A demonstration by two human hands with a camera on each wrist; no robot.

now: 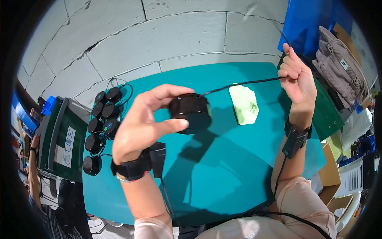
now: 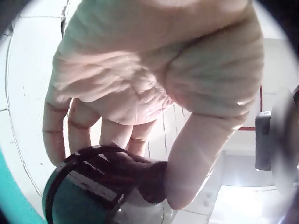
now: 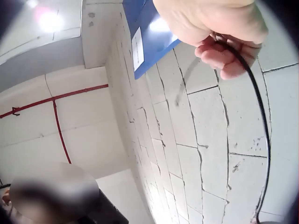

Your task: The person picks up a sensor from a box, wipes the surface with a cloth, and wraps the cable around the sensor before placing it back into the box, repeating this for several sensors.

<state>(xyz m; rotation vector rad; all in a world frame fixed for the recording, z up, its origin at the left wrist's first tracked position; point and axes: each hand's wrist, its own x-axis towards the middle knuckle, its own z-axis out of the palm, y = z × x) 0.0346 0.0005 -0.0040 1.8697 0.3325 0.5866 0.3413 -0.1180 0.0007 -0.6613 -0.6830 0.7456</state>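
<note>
My left hand [image 1: 137, 119] grips a glossy black round device [image 1: 190, 113] above the table, thumb on the near side and fingers over the far side. In the left wrist view the device [image 2: 107, 186] sits between thumb and fingertips, its shiny face reflecting the hand. A black cable [image 1: 246, 82] runs from the device to my right hand [image 1: 296, 75], raised at the right with its fingers curled round it. The cable's far end rises past the fist, blurred against the wall. In the right wrist view the cable [image 3: 261, 112] bows down from the curled fingers.
A pale green paper-like piece [image 1: 244, 104] lies on the teal table [image 1: 234, 175]. Several similar black round devices [image 1: 110, 110] with cables are grouped at its left side. A dark green bin [image 1: 59, 139] stands left; a blue container [image 1: 310, 24] and grey bag [image 1: 338, 63] are at right.
</note>
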